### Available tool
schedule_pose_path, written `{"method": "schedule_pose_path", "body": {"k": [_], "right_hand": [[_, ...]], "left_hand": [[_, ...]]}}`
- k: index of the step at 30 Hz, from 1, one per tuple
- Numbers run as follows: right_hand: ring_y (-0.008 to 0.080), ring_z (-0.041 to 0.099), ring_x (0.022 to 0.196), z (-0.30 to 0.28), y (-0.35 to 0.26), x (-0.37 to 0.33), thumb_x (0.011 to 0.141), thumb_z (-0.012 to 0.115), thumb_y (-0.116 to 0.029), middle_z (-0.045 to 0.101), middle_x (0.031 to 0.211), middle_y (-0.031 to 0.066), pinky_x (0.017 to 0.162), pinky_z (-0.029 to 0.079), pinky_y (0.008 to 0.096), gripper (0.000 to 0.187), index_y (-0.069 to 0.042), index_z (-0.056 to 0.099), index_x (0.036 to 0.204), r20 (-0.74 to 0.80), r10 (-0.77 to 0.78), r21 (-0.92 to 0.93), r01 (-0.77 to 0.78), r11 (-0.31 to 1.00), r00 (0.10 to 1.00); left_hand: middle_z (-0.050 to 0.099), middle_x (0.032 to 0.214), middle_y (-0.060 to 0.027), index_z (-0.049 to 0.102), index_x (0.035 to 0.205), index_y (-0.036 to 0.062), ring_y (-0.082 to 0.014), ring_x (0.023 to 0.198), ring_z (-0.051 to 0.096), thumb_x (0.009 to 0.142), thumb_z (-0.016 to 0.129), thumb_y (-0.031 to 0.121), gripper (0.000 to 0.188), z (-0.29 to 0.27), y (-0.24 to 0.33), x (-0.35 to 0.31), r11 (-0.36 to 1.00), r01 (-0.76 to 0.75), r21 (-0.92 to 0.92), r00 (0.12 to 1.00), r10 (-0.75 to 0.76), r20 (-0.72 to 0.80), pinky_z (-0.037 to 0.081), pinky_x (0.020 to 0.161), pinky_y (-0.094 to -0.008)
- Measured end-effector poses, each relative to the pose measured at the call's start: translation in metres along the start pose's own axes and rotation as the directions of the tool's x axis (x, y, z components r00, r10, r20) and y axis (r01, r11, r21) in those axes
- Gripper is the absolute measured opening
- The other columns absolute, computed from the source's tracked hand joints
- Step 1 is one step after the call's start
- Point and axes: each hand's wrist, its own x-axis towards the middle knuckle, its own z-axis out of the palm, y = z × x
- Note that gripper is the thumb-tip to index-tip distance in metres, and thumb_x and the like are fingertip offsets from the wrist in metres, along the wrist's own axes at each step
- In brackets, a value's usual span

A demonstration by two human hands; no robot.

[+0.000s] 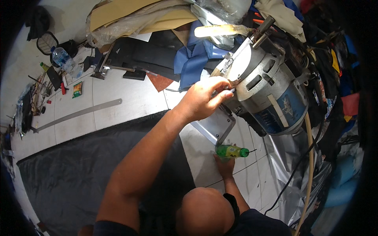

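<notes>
My left hand reaches up to a cloth cutting machine with a rounded grey metal motor housing. Thumb and fingers close together against the machine's side; the small part between them is mostly hidden. Lower down, my right hand is wrapped round a green plastic bottle with a yellow-green label. The bottle lies nearly level, its green cap to the right, and a thin dark tube sticks out of the cap. Just above it is the machine's flat metal base plate.
Dark fabric covers the floor at left, near a long metal ruler. Blue material and brown paper lie beyond. A power cable runs down at right beside silver sheeting. Cloth scraps pile up far right.
</notes>
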Motion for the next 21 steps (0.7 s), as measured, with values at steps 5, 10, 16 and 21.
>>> {"method": "schedule_pose_path", "body": {"k": [5, 10, 16, 21], "right_hand": [[0.0299, 0.047, 0.123, -0.023, 0.012, -0.020, 0.075, 0.073, -0.007, 0.048, 0.132, 0.0190, 0.104, 0.036, 0.0369, 0.070, 0.002, 0.037, 0.134, 0.040, 0.169, -0.048, -0.167, 0.985, 0.985], [0.0258, 0.049, 0.115, -0.067, 0.060, -0.020, 0.083, 0.061, -0.005, 0.048, 0.127, 0.0160, 0.093, 0.041, 0.0345, 0.053, 0.003, 0.040, 0.131, -0.438, 0.046, -0.014, -0.058, 0.998, 0.898], [0.0274, 0.050, 0.115, -0.140, -0.014, 0.072, 0.087, 0.066, -0.015, 0.051, 0.125, 0.0181, 0.095, 0.040, 0.0374, 0.052, 0.002, 0.043, 0.130, -0.515, -0.107, -0.022, 0.112, 0.994, 0.850], [0.0305, 0.059, 0.107, -0.156, -0.112, 0.125, 0.082, 0.072, -0.024, 0.063, 0.113, 0.0138, 0.091, 0.045, 0.0420, 0.039, -0.005, 0.062, 0.114, 0.090, -0.292, -0.337, 0.305, 0.891, 0.952]], "left_hand": [[0.065, 0.102, -0.0114, 0.060, 0.110, 0.0062, -0.0242, 0.096, 0.063, 0.092, 0.063, 0.027, 0.027, -0.002, -0.003, 0.000, 0.999, -0.039, 0.013, 0.999, 0.038, 0.011, 0.049, 0.083, -0.0349], [0.063, 0.100, -0.0087, 0.059, 0.113, 0.0055, -0.0175, 0.095, 0.060, 0.092, 0.063, 0.026, 0.029, 0.007, -0.001, -0.001, 0.985, 0.076, -0.154, 0.997, -0.076, 0.003, 0.046, 0.085, -0.0310], [0.062, 0.103, -0.0038, 0.058, 0.113, 0.0060, -0.0113, 0.098, 0.056, 0.093, 0.063, 0.022, 0.026, 0.015, -0.008, -0.003, 0.919, 0.145, -0.367, 0.988, -0.154, 0.005, 0.044, 0.090, -0.0273], [0.062, 0.103, -0.0015, 0.057, 0.115, 0.0069, -0.0092, 0.097, 0.057, 0.093, 0.063, 0.019, 0.026, 0.014, -0.011, -0.003, 0.860, 0.258, -0.441, 0.965, -0.249, 0.079, 0.045, 0.088, -0.0283]]}}
